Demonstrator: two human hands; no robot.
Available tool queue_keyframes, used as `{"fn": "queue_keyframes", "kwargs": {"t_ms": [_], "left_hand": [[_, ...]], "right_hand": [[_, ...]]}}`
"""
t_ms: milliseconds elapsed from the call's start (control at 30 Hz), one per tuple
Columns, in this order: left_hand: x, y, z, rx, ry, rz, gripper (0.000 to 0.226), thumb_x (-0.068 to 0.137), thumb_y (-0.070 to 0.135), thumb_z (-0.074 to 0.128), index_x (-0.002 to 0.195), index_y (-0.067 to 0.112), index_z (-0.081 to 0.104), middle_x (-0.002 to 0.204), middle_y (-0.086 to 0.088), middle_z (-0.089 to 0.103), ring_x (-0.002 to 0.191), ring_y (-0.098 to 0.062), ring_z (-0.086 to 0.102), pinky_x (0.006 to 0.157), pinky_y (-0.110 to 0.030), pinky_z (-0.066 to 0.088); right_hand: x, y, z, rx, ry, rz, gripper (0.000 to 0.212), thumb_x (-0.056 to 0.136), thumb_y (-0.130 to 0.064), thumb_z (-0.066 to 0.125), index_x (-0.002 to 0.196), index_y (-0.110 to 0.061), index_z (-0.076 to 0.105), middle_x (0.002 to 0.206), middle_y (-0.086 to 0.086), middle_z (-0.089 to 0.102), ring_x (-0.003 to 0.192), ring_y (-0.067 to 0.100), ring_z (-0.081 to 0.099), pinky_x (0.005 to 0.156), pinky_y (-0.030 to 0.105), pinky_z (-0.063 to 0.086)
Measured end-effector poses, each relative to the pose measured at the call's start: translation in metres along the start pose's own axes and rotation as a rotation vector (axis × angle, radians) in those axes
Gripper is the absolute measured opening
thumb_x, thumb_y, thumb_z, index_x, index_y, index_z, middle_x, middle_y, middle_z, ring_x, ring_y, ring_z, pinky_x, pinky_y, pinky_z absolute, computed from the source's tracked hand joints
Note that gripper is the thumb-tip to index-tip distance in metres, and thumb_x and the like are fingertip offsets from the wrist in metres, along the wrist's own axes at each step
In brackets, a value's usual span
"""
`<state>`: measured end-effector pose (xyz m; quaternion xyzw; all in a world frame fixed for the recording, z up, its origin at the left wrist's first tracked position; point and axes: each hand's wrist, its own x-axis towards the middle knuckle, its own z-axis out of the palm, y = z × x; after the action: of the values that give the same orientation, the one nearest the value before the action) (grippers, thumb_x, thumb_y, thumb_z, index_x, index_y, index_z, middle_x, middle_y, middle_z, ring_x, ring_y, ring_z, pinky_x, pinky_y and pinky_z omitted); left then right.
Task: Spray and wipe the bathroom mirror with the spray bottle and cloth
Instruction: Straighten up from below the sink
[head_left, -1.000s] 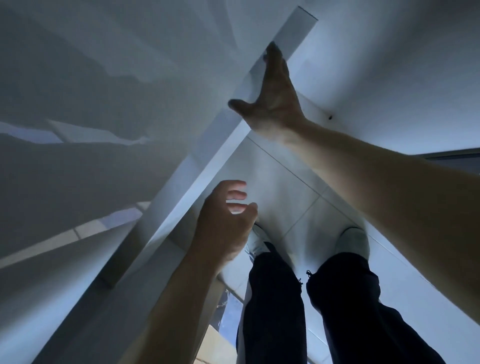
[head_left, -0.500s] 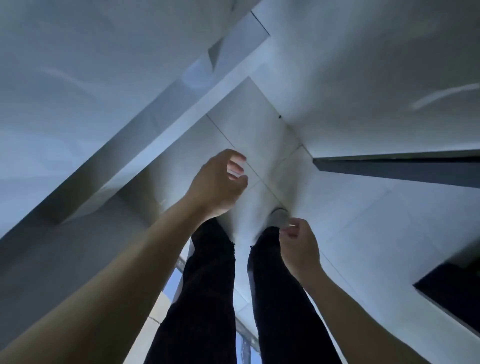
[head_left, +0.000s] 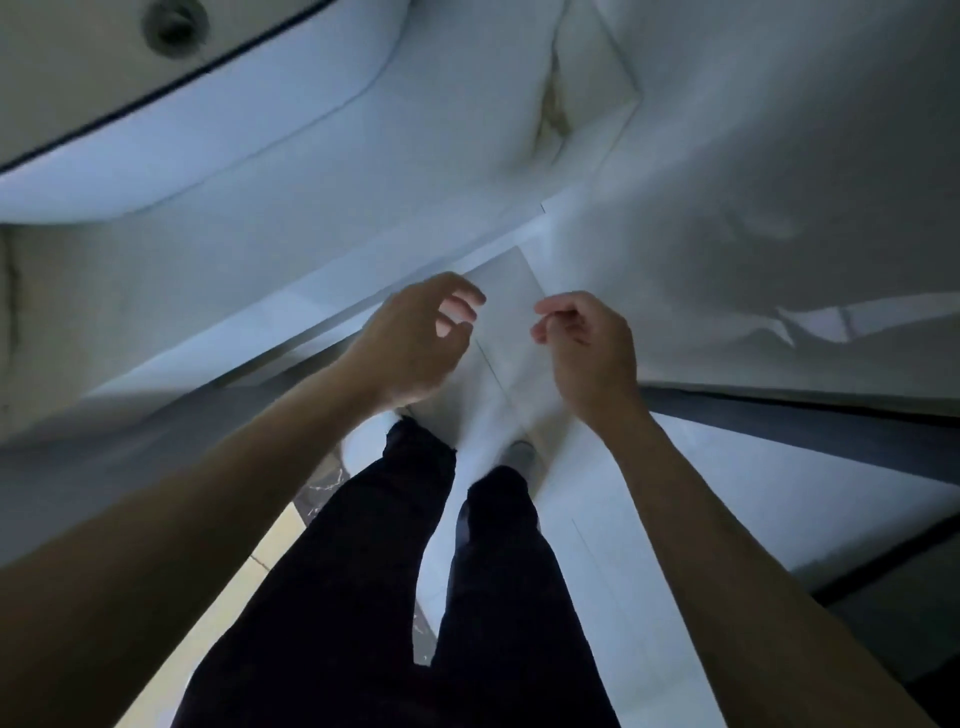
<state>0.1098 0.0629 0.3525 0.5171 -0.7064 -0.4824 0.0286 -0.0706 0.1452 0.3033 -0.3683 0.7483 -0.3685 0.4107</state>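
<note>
I look down past my dark trousers at a dim tiled floor. My left hand hangs in front of me with loosely curled fingers and holds nothing. My right hand is beside it, a little apart, fingers loosely bent, also holding nothing. No spray bottle, cloth or mirror shows in this view.
A white basin with a round drain fills the upper left, and its cabinet front runs below it. A white wall rises on the right, with a dark strip along its base. My feet stand on pale floor tiles.
My right hand has come off the white edge it touched and dropped beside my left hand. My view has swung, and the basin has come into sight at the upper left.
</note>
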Motion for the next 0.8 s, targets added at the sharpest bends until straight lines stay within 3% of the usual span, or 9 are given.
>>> {"fn": "queue_keyframes", "kwargs": {"t_ms": [100, 200, 300, 533, 700, 800], "left_hand": [[-0.014, 0.028, -0.016, -0.081, 0.087, 0.0, 0.018, 0.094, 0.016, 0.059, 0.092, 0.032, 0.068, 0.095, 0.017, 0.071, 0.087, 0.0, 0.069, 0.077, -0.019, 0.05], [-0.029, 0.048, -0.03, -0.164, 0.086, 0.016, 0.011, 0.094, 0.011, 0.066, 0.093, 0.017, 0.076, 0.098, 0.003, 0.074, 0.082, 0.001, 0.068, 0.071, -0.009, 0.05], [-0.036, 0.058, -0.058, -0.186, 0.119, 0.037, 0.009, 0.091, 0.008, 0.07, 0.091, 0.013, 0.078, 0.096, -0.001, 0.076, 0.082, -0.009, 0.07, 0.072, -0.009, 0.05], [-0.018, 0.052, -0.144, -0.176, 0.165, 0.061, 0.016, 0.094, 0.014, 0.068, 0.09, 0.027, 0.076, 0.084, 0.015, 0.074, 0.081, -0.004, 0.07, 0.075, -0.011, 0.05], [0.003, 0.062, -0.182, -0.269, 0.291, 0.039, 0.027, 0.096, 0.01, 0.063, 0.084, 0.03, 0.075, 0.068, 0.011, 0.071, 0.068, 0.0, 0.066, 0.066, -0.007, 0.045], [0.012, 0.066, -0.188, -0.267, 0.353, 0.003, 0.024, 0.099, 0.014, 0.06, 0.086, 0.026, 0.077, 0.069, 0.007, 0.068, 0.068, -0.001, 0.062, 0.062, -0.008, 0.042]], "right_hand": [[-0.01, -0.024, -0.015, -0.004, 0.048, 0.031, 0.024, 0.094, -0.006, 0.053, 0.091, -0.024, 0.069, 0.077, -0.009, 0.072, 0.076, 0.003, 0.07, 0.074, 0.015, 0.053], [-0.026, -0.051, -0.023, 0.022, 0.107, 0.088, 0.023, 0.095, -0.007, 0.059, 0.087, -0.026, 0.068, 0.075, -0.009, 0.072, 0.071, 0.001, 0.069, 0.069, 0.01, 0.05], [-0.034, -0.081, -0.023, 0.03, 0.137, 0.091, 0.017, 0.092, -0.011, 0.067, 0.084, -0.026, 0.068, 0.071, -0.008, 0.072, 0.07, 0.004, 0.069, 0.068, 0.011, 0.05], [-0.005, -0.157, -0.007, 0.044, 0.126, -0.049, 0.014, 0.095, -0.019, 0.065, 0.085, -0.028, 0.068, 0.073, -0.008, 0.073, 0.067, 0.003, 0.069, 0.06, 0.009, 0.047], [0.027, -0.209, 0.001, 0.1, 0.1, -0.126, 0.019, 0.098, -0.022, 0.06, 0.085, -0.03, 0.07, 0.072, -0.007, 0.073, 0.066, 0.002, 0.066, 0.06, 0.009, 0.044], [0.051, -0.229, 0.004, 0.097, 0.013, -0.131, 0.022, 0.097, -0.021, 0.057, 0.083, -0.029, 0.072, 0.072, -0.008, 0.072, 0.068, 0.003, 0.067, 0.059, 0.01, 0.045]]}}
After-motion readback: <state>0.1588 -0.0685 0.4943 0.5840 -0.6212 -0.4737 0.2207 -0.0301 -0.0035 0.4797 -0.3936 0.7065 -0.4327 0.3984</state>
